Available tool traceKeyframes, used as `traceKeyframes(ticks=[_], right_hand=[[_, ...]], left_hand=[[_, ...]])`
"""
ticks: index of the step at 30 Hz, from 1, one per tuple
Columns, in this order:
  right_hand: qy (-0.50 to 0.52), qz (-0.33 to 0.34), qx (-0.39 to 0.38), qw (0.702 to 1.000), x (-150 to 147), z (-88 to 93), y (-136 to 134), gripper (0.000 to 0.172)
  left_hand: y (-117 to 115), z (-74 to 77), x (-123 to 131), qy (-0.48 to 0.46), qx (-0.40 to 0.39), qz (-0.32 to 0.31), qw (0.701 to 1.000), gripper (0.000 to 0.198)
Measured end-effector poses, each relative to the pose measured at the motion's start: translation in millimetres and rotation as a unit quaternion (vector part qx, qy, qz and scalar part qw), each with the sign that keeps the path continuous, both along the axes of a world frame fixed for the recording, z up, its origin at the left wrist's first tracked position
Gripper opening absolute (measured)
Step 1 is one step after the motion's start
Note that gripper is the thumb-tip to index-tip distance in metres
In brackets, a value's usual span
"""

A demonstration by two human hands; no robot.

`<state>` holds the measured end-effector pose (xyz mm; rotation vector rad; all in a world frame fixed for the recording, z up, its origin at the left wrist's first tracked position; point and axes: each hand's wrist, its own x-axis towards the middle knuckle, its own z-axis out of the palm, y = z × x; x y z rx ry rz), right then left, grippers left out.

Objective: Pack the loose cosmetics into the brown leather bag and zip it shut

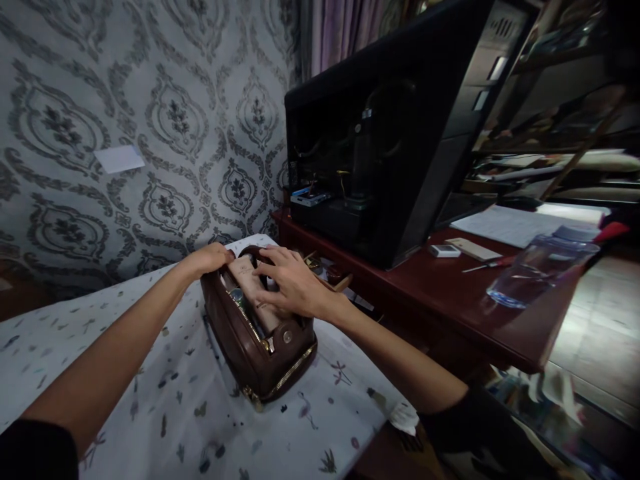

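A brown leather makeup bag (227,333) with gold zippers lies on a white patterned cloth (200,413), its top unzipped. Inside rests a beige tube (245,279), with other small items beside it only partly visible. My left hand (213,259) pinches the bag's rim at its far left corner. Across the opening reaches my right hand (293,280), its fingers spread and bent over the tube and the bag's right side. The thumb is at the tube; whether it presses on it cannot be made out.
To the right, a black computer case (370,147) stands on a reddish-brown desk (450,300). On that desk are a clear plastic container (537,270), papers (515,223) and a red-handled screwdriver (493,264). Patterned wallpaper (150,120) rises behind the cloth.
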<state>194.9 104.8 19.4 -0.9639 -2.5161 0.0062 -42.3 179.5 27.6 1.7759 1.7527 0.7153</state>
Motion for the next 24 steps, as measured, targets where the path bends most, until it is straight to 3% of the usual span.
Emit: traceKeyframes(ticks=[3,5,10,14,19,24], right_hand=[[-0.049,0.034,0.008,0.998,3.4,5.3,-6.4,0.067],[-0.079,0.043,0.003,0.996,5.1,9.0,-9.6,0.071],[-0.122,0.056,-0.019,0.991,5.8,15.0,-11.1,0.069],[-0.126,0.058,-0.028,0.990,5.7,16.0,-10.0,0.064],[-0.104,0.073,-0.025,0.992,7.4,13.0,-7.2,0.062],[-0.050,0.070,-0.028,0.996,8.1,4.4,-3.7,0.049]], left_hand=[[-3.3,4.8,-3.3,0.017,-0.034,-0.040,0.998,0.021],[-5.8,9.1,-5.9,0.033,-0.049,-0.061,0.996,0.025],[-7.1,14.8,-9.6,0.078,-0.060,-0.101,0.990,0.028],[-2.1,9.5,-6.4,0.106,-0.027,-0.119,0.987,0.023],[1.0,2.1,-3.2,0.131,0.010,-0.115,0.985,0.013],[-0.9,0.8,-6.2,0.112,0.060,-0.087,0.988,0.019]])
